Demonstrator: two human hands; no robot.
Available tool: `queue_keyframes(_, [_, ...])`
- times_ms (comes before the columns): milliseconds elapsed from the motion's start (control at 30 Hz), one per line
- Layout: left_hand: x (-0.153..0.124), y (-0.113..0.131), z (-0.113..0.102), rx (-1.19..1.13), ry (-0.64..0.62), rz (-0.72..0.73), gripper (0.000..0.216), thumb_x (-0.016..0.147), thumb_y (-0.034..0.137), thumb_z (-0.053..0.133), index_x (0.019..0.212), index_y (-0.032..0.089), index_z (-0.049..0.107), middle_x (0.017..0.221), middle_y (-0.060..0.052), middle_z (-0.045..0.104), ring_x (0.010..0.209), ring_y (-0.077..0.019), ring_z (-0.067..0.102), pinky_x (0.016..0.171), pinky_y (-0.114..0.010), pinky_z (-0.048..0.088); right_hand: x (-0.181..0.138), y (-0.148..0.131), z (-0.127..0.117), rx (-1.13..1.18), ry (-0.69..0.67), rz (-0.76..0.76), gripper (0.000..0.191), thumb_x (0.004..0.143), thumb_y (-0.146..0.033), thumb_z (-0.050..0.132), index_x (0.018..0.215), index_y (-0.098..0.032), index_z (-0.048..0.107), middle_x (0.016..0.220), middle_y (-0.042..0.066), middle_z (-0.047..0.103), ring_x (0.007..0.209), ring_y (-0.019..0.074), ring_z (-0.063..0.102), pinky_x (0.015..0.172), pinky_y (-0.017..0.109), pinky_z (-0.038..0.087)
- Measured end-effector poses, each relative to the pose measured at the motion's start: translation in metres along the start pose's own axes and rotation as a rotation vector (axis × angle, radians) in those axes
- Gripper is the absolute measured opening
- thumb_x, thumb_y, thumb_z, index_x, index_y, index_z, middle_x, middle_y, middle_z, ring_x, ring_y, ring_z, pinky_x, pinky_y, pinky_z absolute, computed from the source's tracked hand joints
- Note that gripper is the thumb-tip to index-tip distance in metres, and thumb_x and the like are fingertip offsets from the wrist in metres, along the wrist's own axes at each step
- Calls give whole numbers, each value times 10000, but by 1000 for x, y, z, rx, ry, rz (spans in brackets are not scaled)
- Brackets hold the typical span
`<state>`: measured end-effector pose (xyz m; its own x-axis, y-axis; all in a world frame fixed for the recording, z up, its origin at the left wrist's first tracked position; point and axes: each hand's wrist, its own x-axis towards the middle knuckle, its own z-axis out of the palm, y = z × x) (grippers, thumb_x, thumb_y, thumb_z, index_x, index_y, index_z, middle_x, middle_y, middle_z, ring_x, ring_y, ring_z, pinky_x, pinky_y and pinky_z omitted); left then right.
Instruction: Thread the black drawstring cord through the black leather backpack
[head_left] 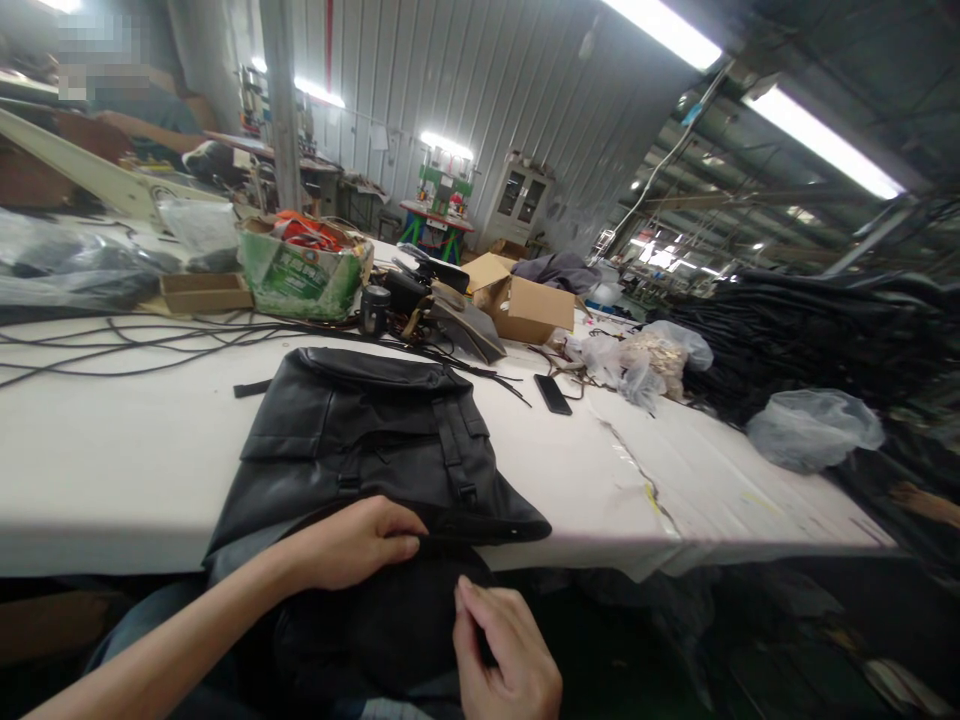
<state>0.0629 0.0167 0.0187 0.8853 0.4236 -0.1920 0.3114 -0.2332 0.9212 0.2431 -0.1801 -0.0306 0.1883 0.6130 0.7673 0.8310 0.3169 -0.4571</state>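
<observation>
A black backpack (375, 420) with straps and buckles lies on the white table, its near end hanging over the front edge toward my lap. My left hand (367, 540) grips the rim of its near end, thumb on one side and fingers curled over the other. Lower and to the right, my right hand (506, 645) is closed in a pinch, thumb against index finger, just in front of the dark fabric. Whatever lies between those fingertips is too small to make out.
Black cords (150, 345), a green bag (304, 275), an open cardboard box (525, 305) and a phone (553, 394) lie beyond the backpack. Plastic bags (814, 430) and stacked black material (810, 340) are at right. Another person's hand (926, 503) shows at the right edge; someone sits at far left.
</observation>
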Motion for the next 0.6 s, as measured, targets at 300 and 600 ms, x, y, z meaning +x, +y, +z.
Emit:
queue_keyframes(300, [-2, 4, 1, 1, 42, -7, 303, 999, 399, 647, 1162, 216, 826, 1061, -2, 816, 1011, -256, 721, 841, -317, 464, 0, 5, 3, -77, -48, -46, 364, 974, 26, 675, 1234, -198, 796, 965, 70, 811, 799, 196, 746, 738, 324, 664])
queue_keyframes(600, [0, 3, 2, -22, 41, -15, 337, 987, 417, 651, 1158, 187, 829, 1057, -28, 812, 1010, -271, 705, 851, -327, 468, -7, 6, 6, -75, -31, -32, 362, 991, 9, 640, 1219, -228, 791, 946, 71, 822, 789, 224, 747, 718, 354, 647])
